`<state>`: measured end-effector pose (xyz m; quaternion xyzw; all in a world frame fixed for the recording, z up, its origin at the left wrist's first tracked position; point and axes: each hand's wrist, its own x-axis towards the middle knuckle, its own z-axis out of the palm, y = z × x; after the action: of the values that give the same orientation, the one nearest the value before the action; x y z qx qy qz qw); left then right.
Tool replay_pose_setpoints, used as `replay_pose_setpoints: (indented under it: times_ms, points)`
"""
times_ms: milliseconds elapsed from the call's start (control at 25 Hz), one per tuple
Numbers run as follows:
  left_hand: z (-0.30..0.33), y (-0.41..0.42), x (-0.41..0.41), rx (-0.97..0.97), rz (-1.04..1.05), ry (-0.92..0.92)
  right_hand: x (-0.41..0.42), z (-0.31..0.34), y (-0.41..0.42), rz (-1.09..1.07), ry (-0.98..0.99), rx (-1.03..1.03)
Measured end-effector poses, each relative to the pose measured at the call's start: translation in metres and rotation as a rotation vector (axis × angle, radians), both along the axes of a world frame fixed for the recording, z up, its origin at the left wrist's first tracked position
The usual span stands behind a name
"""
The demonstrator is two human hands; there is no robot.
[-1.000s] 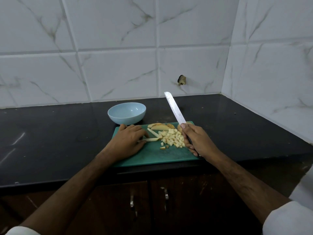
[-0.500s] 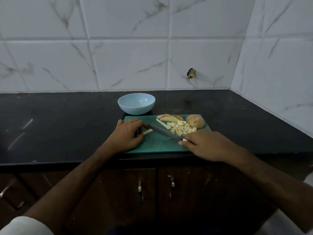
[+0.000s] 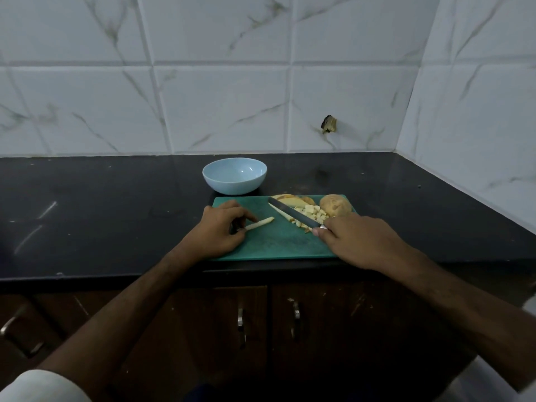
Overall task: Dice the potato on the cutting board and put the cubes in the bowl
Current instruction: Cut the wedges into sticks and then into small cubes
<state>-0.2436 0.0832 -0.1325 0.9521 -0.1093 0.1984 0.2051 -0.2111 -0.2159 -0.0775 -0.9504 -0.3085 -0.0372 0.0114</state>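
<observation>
Pinching a stiff, slippery potato stick (image 3: 259, 224) at its nine-o'clock end, left hand (image 3: 221, 230) steadies while right hand (image 3: 358, 238) grips the knife (image 3: 293, 214).

White marble-veined wall tiles (image 3: 220, 111) meet in a corner at two o'clock, one chipped by a small hole (image 3: 329, 124). Black counter (image 3: 87, 216); below, dark wooden cabinet doors (image 3: 333, 329) with metal handles (image 3: 240, 322).
</observation>
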Motion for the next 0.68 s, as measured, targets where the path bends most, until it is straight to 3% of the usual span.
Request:
replay_pose_setpoints:
  times_ms: [480, 680]
  points:
    - [0.002, 0.002, -0.005, -0.049, -0.06, 0.039, -0.012, -0.016, 0.026, -0.048, 0.124, 0.014]
    - [0.002, 0.004, -0.01, -0.015, -0.051, 0.067, -0.025, -0.016, 0.029, -0.016, -0.036, -0.074]
